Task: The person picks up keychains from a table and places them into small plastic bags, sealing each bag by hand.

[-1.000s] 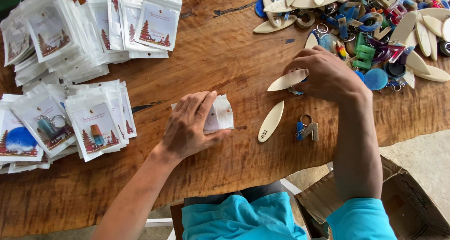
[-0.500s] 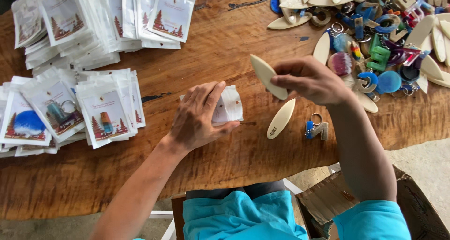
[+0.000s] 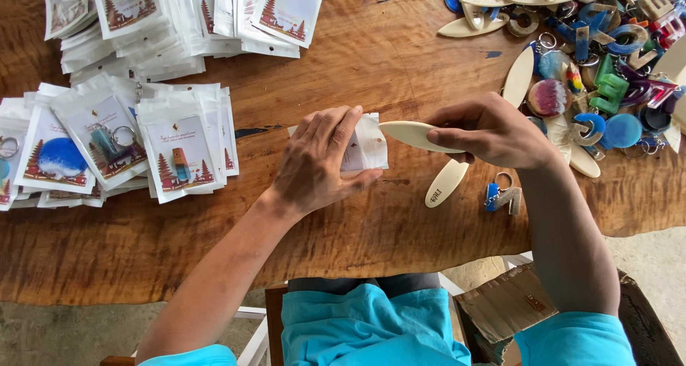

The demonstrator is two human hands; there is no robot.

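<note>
My left hand (image 3: 318, 162) presses flat on a small white plastic pouch (image 3: 370, 143) lying on the wooden table (image 3: 371, 52). My right hand (image 3: 493, 132) grips a cream surfboard-shaped keychain (image 3: 414, 136), its tip pointing left at the pouch's open side, almost touching it. Just below my right hand, a second cream surfboard piece (image 3: 445, 183) rests on the table beside a blue and grey keychain charm (image 3: 503, 197).
Filled pouches with printed cards lie stacked at the left (image 3: 118, 141) and along the top (image 3: 193, 16). A heap of coloured letter charms, rings and surfboard pieces (image 3: 607, 59) fills the top right. A cardboard box (image 3: 514, 305) sits under the table's near edge.
My right hand lifted the surfboard keychain off the table, turned it level and brought it left to the pouch. My left hand stayed on the pouch.
</note>
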